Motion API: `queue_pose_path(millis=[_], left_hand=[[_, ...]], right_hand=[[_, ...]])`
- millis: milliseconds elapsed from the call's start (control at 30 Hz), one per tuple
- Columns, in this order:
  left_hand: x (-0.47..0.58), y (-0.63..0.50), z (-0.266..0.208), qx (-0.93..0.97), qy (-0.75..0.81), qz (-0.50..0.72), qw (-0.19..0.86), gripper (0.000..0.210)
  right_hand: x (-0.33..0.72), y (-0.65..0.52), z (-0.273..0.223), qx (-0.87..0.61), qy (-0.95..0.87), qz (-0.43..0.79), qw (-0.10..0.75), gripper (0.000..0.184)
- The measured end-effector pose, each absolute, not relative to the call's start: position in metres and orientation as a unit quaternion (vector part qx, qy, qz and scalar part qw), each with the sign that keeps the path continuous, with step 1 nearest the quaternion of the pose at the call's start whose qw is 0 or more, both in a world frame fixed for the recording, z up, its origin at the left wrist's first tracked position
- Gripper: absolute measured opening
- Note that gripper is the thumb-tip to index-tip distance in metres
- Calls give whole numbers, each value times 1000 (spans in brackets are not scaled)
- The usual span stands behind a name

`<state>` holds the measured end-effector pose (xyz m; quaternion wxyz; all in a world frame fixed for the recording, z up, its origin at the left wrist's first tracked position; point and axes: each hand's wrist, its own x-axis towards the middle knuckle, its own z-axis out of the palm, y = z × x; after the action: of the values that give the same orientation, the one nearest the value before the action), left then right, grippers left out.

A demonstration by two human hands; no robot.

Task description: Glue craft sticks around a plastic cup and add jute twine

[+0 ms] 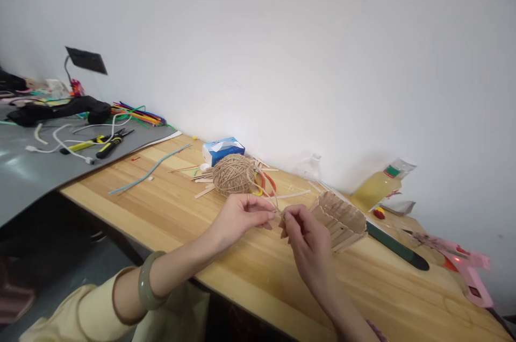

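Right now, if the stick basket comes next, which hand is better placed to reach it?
Probably the right hand: it is beside the stick basket, while the left hand is farther away. Both pinch twine, so the right would likely need freeing first.

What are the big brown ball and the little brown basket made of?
The ball looks like rough, matte plant-fibre string, perhaps jute: dull tan strands wrap over each other. The basket is probably flat wooden sticks, seemingly unpainted: side-by-side slats and a wavy rim show.
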<state>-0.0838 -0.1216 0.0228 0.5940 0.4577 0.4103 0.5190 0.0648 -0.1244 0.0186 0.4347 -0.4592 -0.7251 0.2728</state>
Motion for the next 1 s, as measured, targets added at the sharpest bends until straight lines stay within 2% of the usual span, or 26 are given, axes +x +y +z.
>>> queue_pose_path(millis=[133, 233, 300, 400, 533, 733, 900, 1000], left_hand=[[-79, -116, 21, 558, 444, 509, 482, 21], [-73, -109, 16, 599, 423, 454, 506, 16], [-68, -101, 12, 603, 409, 420, 541, 17], [-53, -86, 5, 613, 407, 404, 544, 23], [-27, -69, 0, 618, 378, 337, 601, 23], [9, -54, -3, 636, 384, 338, 577, 13], [22, -48, -13, 639, 403, 351, 553, 22], [25, -47, -17, 638, 418, 365, 534, 20]], right_hand=[[67, -127, 21, -440, -614, 544, 365, 23], [76, -130, 14, -431, -560, 618, 345, 26], [88, -132, 6, -460, -579, 565, 367, 29], [114, -137, -4, -520, -647, 386, 402, 26], [155, -139, -4, -575, -691, 216, 380, 25], [195, -130, -6, -620, -678, 132, 374, 26], [206, -123, -18, -638, -677, 64, 362, 30], [207, -122, -23, -628, -695, -16, 349, 33]])
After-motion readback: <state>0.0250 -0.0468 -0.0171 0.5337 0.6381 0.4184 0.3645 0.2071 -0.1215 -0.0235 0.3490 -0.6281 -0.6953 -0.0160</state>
